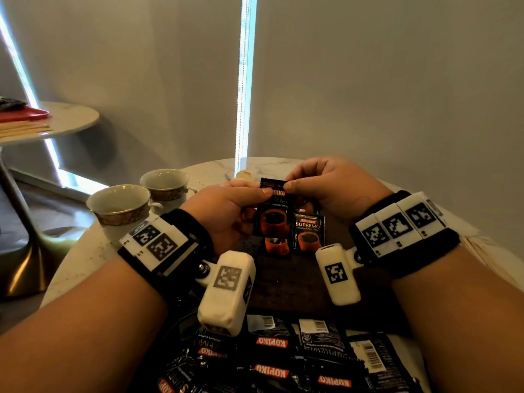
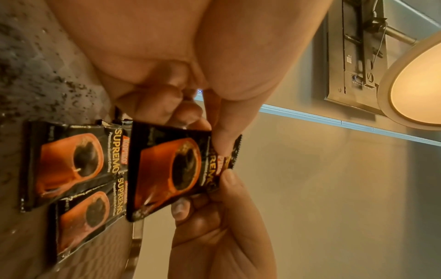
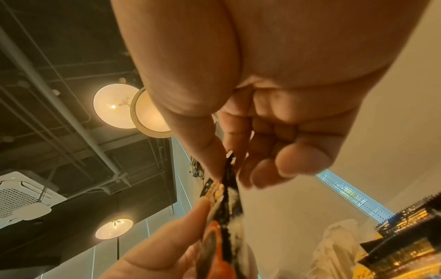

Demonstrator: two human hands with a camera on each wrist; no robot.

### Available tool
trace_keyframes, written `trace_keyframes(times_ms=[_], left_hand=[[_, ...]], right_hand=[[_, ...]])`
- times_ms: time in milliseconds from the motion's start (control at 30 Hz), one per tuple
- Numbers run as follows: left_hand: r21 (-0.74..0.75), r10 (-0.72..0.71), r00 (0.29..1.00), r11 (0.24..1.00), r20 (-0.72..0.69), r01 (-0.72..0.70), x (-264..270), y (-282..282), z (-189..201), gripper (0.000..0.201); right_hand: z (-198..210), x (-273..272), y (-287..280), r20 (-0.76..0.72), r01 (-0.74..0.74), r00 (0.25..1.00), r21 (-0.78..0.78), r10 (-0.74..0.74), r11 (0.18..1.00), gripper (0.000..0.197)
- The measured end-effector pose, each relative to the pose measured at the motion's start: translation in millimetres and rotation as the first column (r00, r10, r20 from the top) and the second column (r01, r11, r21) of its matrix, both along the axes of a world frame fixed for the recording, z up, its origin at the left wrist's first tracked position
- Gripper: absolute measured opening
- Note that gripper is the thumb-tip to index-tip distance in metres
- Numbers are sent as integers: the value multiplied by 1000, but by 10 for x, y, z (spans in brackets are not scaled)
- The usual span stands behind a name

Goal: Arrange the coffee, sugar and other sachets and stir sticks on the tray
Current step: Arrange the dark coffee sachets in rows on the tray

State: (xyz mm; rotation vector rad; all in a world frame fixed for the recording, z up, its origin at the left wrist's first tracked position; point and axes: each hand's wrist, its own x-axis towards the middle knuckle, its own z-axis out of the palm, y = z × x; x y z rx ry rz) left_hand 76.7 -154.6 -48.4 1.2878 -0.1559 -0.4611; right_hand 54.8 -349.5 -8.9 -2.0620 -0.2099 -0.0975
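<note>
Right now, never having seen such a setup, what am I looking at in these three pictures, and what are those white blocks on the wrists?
No machine here: a person works with bare hands. The wide picture comes from a camera worn on the head, looking down. The white blocks at the wrists appear to be two more cameras; each looks along its hand, giving the other two pictures. The left hand and right hand together pinch the top edge of one coffee sachet above a dark tray, where at least two placed sachets lie. A heap of sachets lies nearer the person, and two cups stand on the marble table.
</note>
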Motion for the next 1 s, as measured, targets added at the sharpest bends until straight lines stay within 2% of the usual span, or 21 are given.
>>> trace_keyframes(times_ms=[133,233,333,433,533,667,733,867,1000], left_hand=[[-19,-76,996,997,-35,76,-15,-24,-11,37],[11,28,994,1000,-101,-27,36,-26,-11,25],[71,94,988,994,-124,-86,96,-11,-1,29],[106,65,989,993,-131,-51,99,-34,6,29],[114,-3,990,993,-138,19,78,-56,-14,31],[116,-115,982,984,-152,134,43,-64,-39,25],[130,-138,979,979,-150,158,36,-68,-40,26],[152,-170,973,969,-153,193,31,-71,-45,40],[138,-171,970,971,-170,196,24,-71,-58,33]], right_hand=[[-30,71,-73,-38,30,999,8,-30,1000,12],[-88,141,-205,-138,143,981,41,-136,989,8],[-196,165,-325,-248,254,937,-4,-247,967,11],[-253,163,-400,-313,300,900,-58,-302,952,11],[-238,156,-424,-347,309,878,-113,-329,944,8],[-240,126,-428,-378,296,860,-177,-343,939,13],[-252,126,-437,-388,286,856,-194,-341,938,10],[-266,141,-438,-374,276,859,-237,-349,932,8],[-263,142,-435,-394,273,854,-218,-341,937,8]])
